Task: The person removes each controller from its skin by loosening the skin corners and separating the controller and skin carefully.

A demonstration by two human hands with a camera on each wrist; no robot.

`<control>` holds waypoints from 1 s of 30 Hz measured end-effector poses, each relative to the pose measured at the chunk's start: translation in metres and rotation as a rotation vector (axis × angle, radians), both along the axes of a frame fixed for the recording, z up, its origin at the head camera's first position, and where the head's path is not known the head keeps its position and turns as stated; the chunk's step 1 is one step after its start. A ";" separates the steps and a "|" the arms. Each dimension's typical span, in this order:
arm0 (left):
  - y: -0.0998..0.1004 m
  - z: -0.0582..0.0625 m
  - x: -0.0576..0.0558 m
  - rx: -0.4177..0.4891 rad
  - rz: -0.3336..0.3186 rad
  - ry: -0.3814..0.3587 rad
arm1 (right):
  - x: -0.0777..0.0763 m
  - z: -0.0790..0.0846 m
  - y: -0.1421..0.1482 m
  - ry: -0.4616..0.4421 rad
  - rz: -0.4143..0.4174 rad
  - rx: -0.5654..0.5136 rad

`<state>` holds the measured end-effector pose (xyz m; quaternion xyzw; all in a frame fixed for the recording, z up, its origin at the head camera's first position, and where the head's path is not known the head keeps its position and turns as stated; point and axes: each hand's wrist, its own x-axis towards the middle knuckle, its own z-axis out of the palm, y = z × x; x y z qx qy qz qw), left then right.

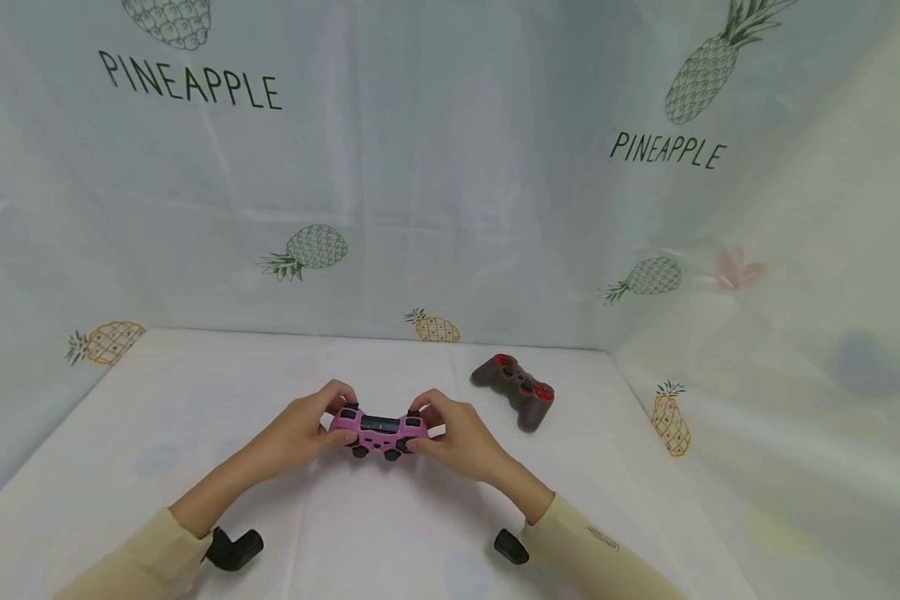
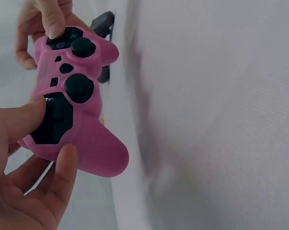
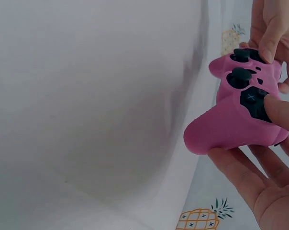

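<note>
In the head view, the pink game pad [image 1: 379,437] hides some fingers of the left hand [image 1: 309,425] and right hand [image 1: 453,433]. High above it, the edge cuts off a pineapple picture [image 1: 171,18]. Below and right of it, the tiny words [image 1: 603,538] on the sleeve [image 1: 592,557] are too small to read. In the left wrist view, it covers much of the dark game pad [image 2: 103,24].

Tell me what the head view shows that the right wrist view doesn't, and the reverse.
Only the head view shows the dark controller lying on the white table, the PINEAPPLE lettering and both tan sleeves. Only the right wrist view shows the cross-marked button on the pink controller. Both show the pink controller held between the left hand and right hand.
</note>
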<state>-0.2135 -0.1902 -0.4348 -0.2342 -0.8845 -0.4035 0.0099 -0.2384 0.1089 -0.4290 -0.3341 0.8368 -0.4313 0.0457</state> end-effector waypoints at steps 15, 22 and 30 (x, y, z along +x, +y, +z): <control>0.001 -0.004 0.011 -0.054 -0.137 0.041 | 0.017 -0.009 0.004 -0.013 0.025 -0.008; 0.005 -0.002 0.014 -0.110 -0.127 0.091 | 0.022 -0.010 0.004 0.026 0.047 -0.019; 0.006 0.004 0.013 -0.129 -0.148 0.068 | 0.027 -0.011 0.002 0.071 0.036 -0.006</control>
